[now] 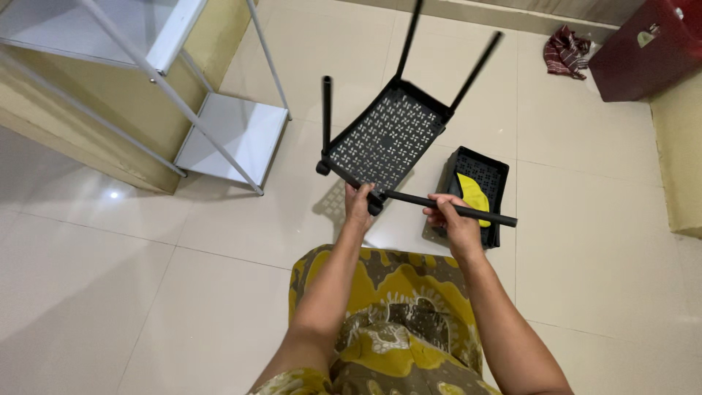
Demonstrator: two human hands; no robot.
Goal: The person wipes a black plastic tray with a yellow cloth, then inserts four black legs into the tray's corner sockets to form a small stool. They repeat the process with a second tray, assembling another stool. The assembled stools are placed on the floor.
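Note:
A black perforated plastic shelf tray point(387, 135) is held up above the floor, tilted, with black tube legs sticking out of its corners. My left hand point(358, 205) grips the tray's near corner by a leg socket. My right hand point(453, 219) is closed around a black tube point(479, 213) that runs from that corner out to the right. Two more legs point up and away at the far side, and a third stands upright at the left corner.
A second black perforated tray point(491, 170) lies on the tiled floor with a yellow cloth point(474, 196) in it. A white metal shelf rack point(219, 132) stands at left. A dark red box point(643, 51) and a crumpled cloth point(567, 51) sit at far right.

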